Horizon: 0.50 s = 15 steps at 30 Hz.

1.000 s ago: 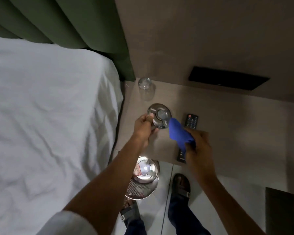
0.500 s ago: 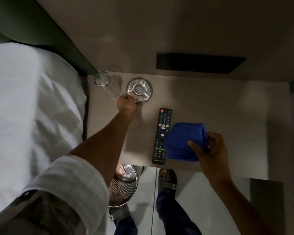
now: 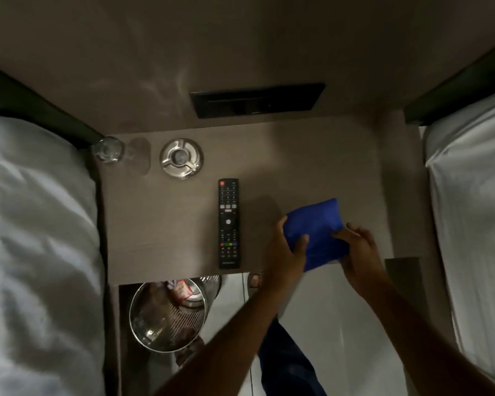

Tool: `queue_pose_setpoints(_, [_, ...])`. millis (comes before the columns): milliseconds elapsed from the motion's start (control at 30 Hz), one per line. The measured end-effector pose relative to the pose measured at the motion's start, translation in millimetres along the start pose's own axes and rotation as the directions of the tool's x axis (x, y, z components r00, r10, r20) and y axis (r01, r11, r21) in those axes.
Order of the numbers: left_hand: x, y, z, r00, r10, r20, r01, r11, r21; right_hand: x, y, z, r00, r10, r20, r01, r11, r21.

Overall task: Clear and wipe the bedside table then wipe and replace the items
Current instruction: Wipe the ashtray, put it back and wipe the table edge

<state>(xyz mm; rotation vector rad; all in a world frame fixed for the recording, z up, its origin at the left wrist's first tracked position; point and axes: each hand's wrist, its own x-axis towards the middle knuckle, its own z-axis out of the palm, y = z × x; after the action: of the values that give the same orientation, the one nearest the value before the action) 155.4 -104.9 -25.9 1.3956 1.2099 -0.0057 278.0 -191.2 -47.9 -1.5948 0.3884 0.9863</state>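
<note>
The brown bedside table [image 3: 166, 224] carries a clear glass [image 3: 108, 149] at its back left corner, a round steel ashtray [image 3: 181, 158] beside it, and a black remote [image 3: 228, 223] lying lengthwise in the middle. A folded blue cloth [image 3: 317, 224] lies at the table's front right. My left hand [image 3: 283, 250] grips the cloth's left side and my right hand [image 3: 357, 244] grips its right side.
White beds flank the table: one bed [image 3: 37, 252] on the left and another bed [image 3: 475, 224] on the right. A steel mesh waste bin [image 3: 169, 315] with litter stands on the floor under the table's front edge. A black switch panel [image 3: 256, 100] sits on the wall behind.
My left hand let go of the ashtray, which now rests on the table, and came across to the blue cloth. Both hands now hold the cloth.
</note>
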Motion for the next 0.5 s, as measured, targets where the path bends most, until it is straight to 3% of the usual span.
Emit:
queue_pose_setpoints(67, [-5, 6, 30, 0.999, -0.022, -0.027, 0.021, 0.999, -0.047, 5, -4, -27, 0.993, -0.071, -0.097, 0.065, 0.996, -0.063])
queue_pose_setpoints(167, [-1, 14, 69, 0.998, 0.06, 0.012, -0.06, 0.997, 0.042, 12, -7, -64, 0.959, -0.24, -0.153, 0.19, 0.94, -0.284])
queue_pose_setpoints(333, [18, 22, 129, 0.946, 0.205, 0.25, -0.262, 0.939, 0.223, 30, -18, -108, 0.81, -0.557, -0.183, 0.249, 0.61, -0.752])
queue_pose_setpoints(400, [27, 18, 144, 0.906, 0.171, 0.388, -0.337, 0.846, 0.413, 36, -16, -121, 0.786, -0.602, -0.141, 0.221, 0.487, -0.845])
queue_pose_setpoints(500, [33, 10, 149, 0.87, 0.041, 0.492, -0.438, 0.523, 0.731, 38, -8, -130, 0.911, -0.399, -0.101, 0.061, 0.374, -0.925])
